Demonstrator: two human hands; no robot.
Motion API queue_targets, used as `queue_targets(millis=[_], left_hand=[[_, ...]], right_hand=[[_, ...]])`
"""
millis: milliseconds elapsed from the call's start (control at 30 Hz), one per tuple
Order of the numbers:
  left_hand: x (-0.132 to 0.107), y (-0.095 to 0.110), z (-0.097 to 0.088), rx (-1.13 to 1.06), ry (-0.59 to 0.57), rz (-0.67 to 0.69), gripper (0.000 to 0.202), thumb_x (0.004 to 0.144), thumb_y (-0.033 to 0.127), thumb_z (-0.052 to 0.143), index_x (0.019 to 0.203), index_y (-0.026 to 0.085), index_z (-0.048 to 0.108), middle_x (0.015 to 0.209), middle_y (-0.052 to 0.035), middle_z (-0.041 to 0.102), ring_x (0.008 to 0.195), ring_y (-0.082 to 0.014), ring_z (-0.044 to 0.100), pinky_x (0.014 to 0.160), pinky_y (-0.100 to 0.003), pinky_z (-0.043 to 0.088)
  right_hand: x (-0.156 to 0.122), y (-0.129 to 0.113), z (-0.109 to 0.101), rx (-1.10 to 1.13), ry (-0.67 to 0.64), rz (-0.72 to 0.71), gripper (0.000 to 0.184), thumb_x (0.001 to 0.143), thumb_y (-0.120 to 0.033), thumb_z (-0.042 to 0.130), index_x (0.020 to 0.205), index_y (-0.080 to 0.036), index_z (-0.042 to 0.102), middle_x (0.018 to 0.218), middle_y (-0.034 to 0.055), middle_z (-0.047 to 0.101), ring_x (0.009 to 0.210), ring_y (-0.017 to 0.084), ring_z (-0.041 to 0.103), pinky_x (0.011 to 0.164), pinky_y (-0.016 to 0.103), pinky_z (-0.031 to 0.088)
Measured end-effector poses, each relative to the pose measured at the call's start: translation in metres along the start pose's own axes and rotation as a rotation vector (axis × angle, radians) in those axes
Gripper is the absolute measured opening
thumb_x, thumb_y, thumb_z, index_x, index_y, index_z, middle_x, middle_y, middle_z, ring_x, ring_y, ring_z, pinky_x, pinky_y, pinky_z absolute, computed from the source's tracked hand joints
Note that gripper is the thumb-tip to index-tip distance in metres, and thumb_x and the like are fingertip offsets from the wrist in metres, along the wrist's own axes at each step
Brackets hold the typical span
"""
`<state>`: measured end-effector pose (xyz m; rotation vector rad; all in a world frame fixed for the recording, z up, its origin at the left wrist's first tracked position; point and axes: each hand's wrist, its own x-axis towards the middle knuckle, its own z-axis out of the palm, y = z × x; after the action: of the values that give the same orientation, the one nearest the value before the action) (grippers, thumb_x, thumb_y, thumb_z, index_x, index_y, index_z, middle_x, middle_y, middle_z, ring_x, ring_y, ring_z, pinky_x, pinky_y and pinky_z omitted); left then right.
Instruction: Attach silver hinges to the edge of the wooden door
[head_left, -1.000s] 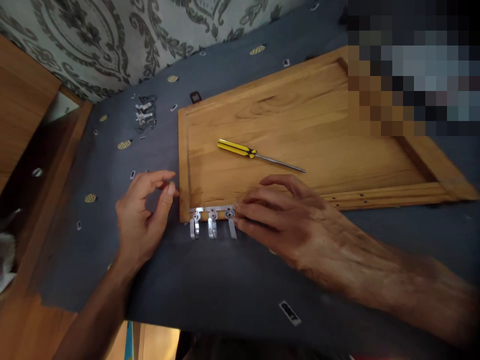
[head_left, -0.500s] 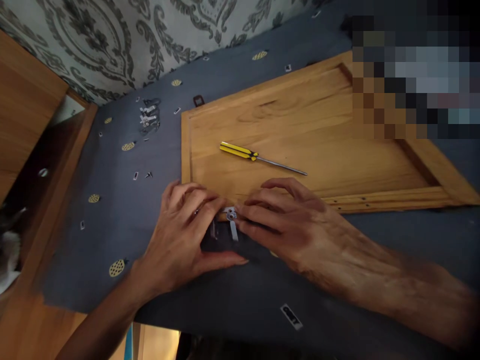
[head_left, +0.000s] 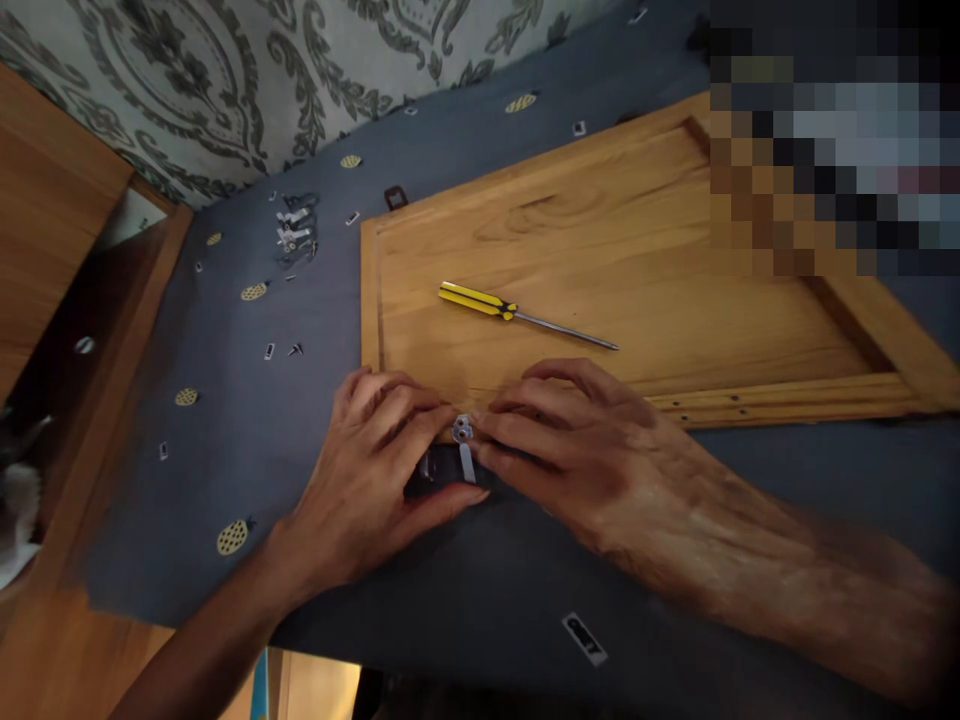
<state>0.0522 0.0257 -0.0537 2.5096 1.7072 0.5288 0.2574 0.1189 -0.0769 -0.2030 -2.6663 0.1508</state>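
A wooden cabinet door (head_left: 600,230) lies flat on a dark blue patterned cloth (head_left: 225,420). A metal rail with hooks (head_left: 461,440) sits along the door's near edge. My left hand (head_left: 375,470) covers the rail's left part, fingers curled over it and thumb underneath. My right hand (head_left: 570,450) presses its fingers onto the rail's right part, so only one hook shows between the hands. A yellow-handled screwdriver (head_left: 510,312) rests on the door panel, beyond both hands.
A small heap of metal hardware (head_left: 292,235) lies at the cloth's far left, with loose screws (head_left: 296,350) nearer. A patterned wall rises behind. Wooden furniture (head_left: 52,200) stands at the left. A blurred patch covers the top right.
My left hand moved right from the cloth onto the left part of the hook rail. My right hand stayed on the rail. The screwdriver has not moved.
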Motion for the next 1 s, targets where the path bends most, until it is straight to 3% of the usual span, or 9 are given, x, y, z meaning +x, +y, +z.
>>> queue_targets(millis=[467,667,833,1000], left_hand=[[0.0,-0.001,0.001,-0.006,-0.008,-0.014,0.037,0.095,0.05,0.066,0.115,0.019,0.06,0.11,-0.0085,0.068,0.111,-0.0286,0.055,0.099,-0.051,0.044],[0.0,-0.003,-0.009,0.088,0.019,0.015,0.052,0.091,0.062,0.065,0.118,0.018,0.061,0.111,-0.0109,0.068,0.112,-0.0322,0.054,0.1,-0.055,0.042],[-0.001,-0.006,-0.016,0.024,0.068,-0.047,0.037,0.095,0.048,0.065,0.118,0.019,0.062,0.107,-0.0086,0.068,0.109,-0.0288,0.054,0.096,-0.048,0.046],[-0.001,-0.007,-0.013,0.04,0.054,-0.033,0.038,0.095,0.052,0.063,0.117,0.021,0.062,0.106,-0.0082,0.068,0.108,-0.0281,0.054,0.095,-0.048,0.046]], right_hand=[[0.0,-0.001,0.001,0.029,-0.01,0.03,0.018,0.094,-0.009,0.056,0.101,-0.018,0.07,0.094,0.0014,0.071,0.094,0.022,0.055,0.097,0.041,0.039],[0.0,0.0,0.0,0.007,-0.019,0.025,0.019,0.095,-0.01,0.054,0.099,-0.02,0.069,0.095,0.0011,0.071,0.095,0.022,0.057,0.095,0.041,0.042],[0.0,0.0,0.001,-0.014,0.006,0.001,0.022,0.095,-0.009,0.051,0.096,-0.02,0.07,0.093,0.0013,0.072,0.093,0.021,0.058,0.095,0.04,0.043],[0.001,-0.001,0.001,-0.02,0.007,0.02,0.022,0.095,-0.008,0.052,0.096,-0.02,0.07,0.096,0.0009,0.072,0.093,0.02,0.06,0.095,0.04,0.044]])
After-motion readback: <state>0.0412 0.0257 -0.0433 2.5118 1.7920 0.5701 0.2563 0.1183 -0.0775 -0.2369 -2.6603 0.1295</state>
